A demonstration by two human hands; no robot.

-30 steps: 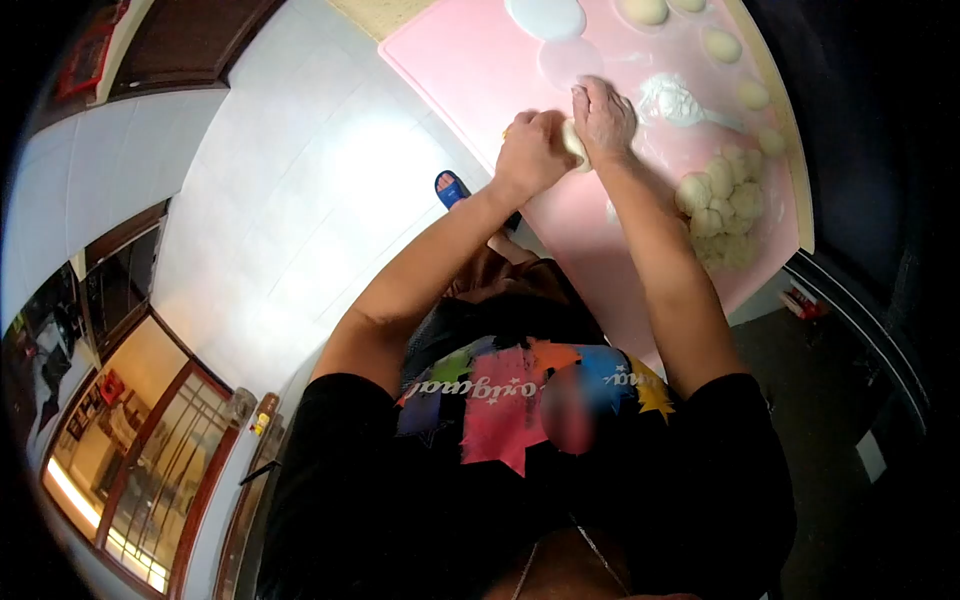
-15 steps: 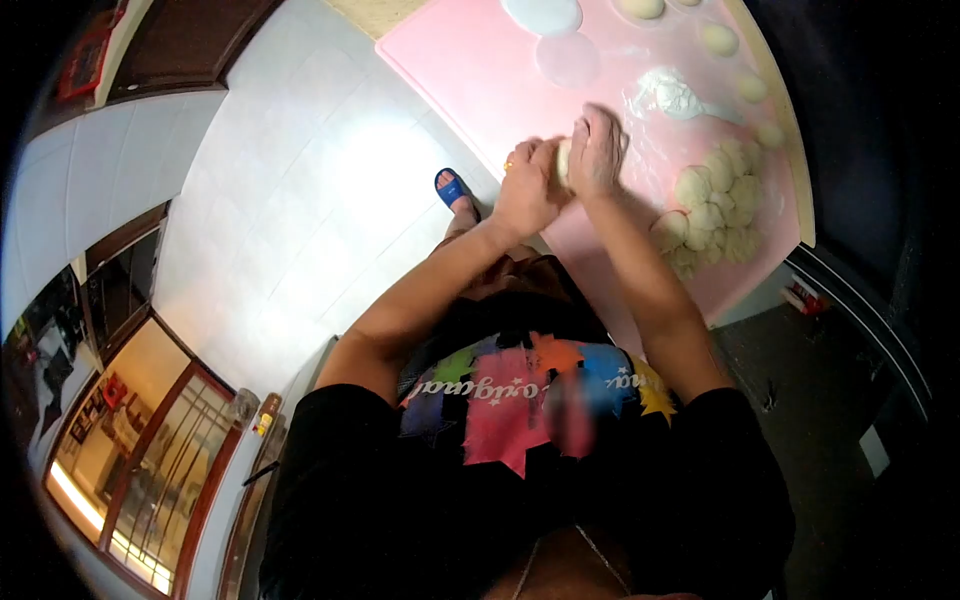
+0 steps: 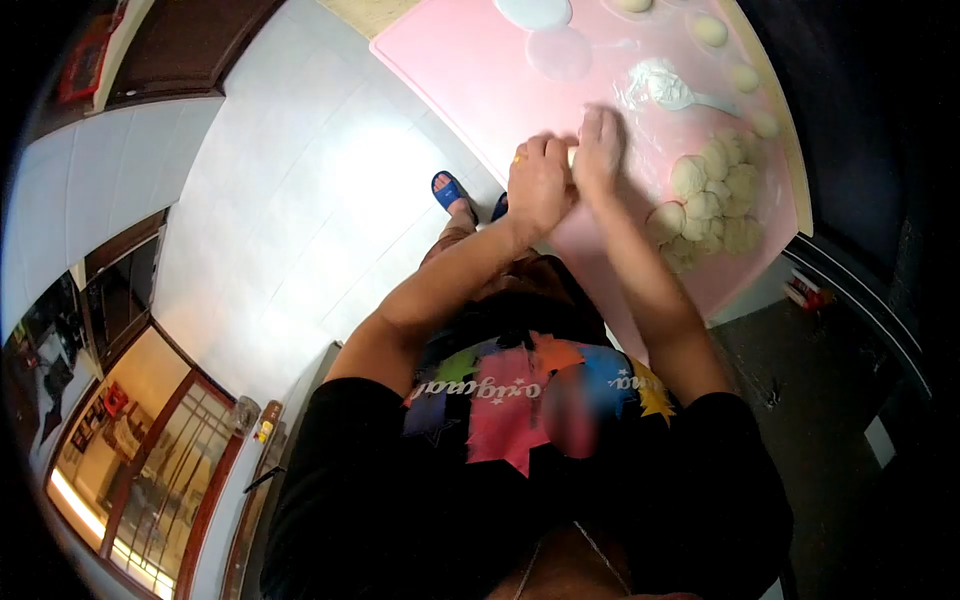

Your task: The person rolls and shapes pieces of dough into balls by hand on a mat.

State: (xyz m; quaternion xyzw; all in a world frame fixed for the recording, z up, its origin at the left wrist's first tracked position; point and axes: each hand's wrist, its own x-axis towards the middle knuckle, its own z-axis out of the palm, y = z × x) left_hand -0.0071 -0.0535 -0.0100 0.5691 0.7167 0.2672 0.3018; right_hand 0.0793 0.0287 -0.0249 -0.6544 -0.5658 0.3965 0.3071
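Note:
Over the pink mat [image 3: 470,60], my left hand [image 3: 541,182] curls round a piece of pale dough [image 3: 572,157], a ring on one finger. My right hand [image 3: 598,150] presses against the other side of the same dough, its fingers stretched out and side by side. Most of the dough is hidden between the two hands. Right of my hands lies a cluster of several dough pieces [image 3: 704,206]. A heap of white flour [image 3: 655,86] with a pale scoop [image 3: 700,100] sits beyond them.
Several round dough balls [image 3: 709,31] line the mat's right edge. A white disc [image 3: 533,12] lies at the mat's far side. Below is a light tiled floor [image 3: 330,150], with blue slippers [image 3: 449,191] on my feet.
Both hands have come a little nearer my body with the dough between them. The dough is more covered now. The cluster of dough pieces shows more fully beside my right forearm.

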